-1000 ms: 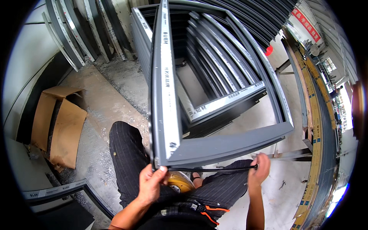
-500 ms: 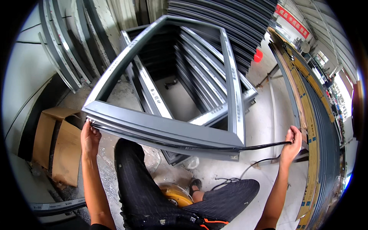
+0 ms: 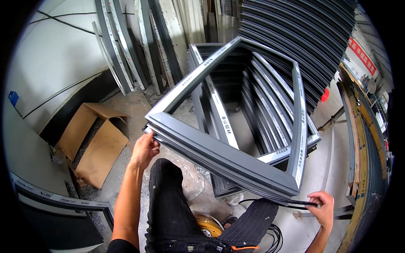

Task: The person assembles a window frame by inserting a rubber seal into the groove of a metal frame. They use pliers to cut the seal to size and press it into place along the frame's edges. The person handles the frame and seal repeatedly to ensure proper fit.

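A grey metal window frame point(image 3: 228, 152), with pale printed film on its side bars, lies tilted on top of a stack of similar frames point(image 3: 223, 122) in front of me. At its near left corner, the fingers of my left hand point(image 3: 145, 150) are closed against the edge. What they pinch there is hidden. My right hand point(image 3: 322, 208), off the near right corner, grips a thin black rubber strip point(image 3: 298, 206) between thumb and fingers. The strip runs from that hand to the frame's near edge. More black strip point(image 3: 275, 238) lies coiled on the floor beside my knee.
An open cardboard box point(image 3: 102, 152) lies on the floor at left. Long profiles point(image 3: 121, 46) lean against the wall behind it. Dark frames are stacked high point(image 3: 295, 38) at the back. More profiles with tan wrapping point(image 3: 362, 164) line the right side. Another frame point(image 3: 63, 198) stands at lower left.
My view has turned left, so the frame appears farther right. My right hand has come closer to the frame's right corner, leaving a shorter length of strip between. My left hand stays at the left corner.
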Demonstrator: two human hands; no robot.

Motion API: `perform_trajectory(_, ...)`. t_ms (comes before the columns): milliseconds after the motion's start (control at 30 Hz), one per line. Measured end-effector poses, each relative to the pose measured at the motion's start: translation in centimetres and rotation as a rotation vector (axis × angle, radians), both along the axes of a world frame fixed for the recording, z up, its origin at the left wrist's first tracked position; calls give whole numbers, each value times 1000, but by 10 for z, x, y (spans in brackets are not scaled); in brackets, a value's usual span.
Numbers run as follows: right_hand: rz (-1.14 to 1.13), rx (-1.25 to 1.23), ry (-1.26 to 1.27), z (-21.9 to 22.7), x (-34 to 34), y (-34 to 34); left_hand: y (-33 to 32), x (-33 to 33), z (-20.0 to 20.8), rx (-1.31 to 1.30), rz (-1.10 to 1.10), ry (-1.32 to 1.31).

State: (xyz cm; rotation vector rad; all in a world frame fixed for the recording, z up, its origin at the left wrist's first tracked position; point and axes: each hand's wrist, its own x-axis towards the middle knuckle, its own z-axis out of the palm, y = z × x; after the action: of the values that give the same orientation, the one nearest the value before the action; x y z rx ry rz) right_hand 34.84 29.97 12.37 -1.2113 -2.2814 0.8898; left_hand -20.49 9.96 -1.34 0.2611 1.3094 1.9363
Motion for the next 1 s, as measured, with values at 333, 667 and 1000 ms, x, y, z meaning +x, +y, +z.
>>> perform_trajectory(333,120,430,-413,-16,-7,-42,14,41,-7,97,109,-10)
perform_trajectory(667,773,-370,361,-61,-194,-203,33,235,-202,-863,-777,663)
perform_trajectory(1000,805,161,159,-91,-252,-246,18,212,-220,-1226,-687,891)
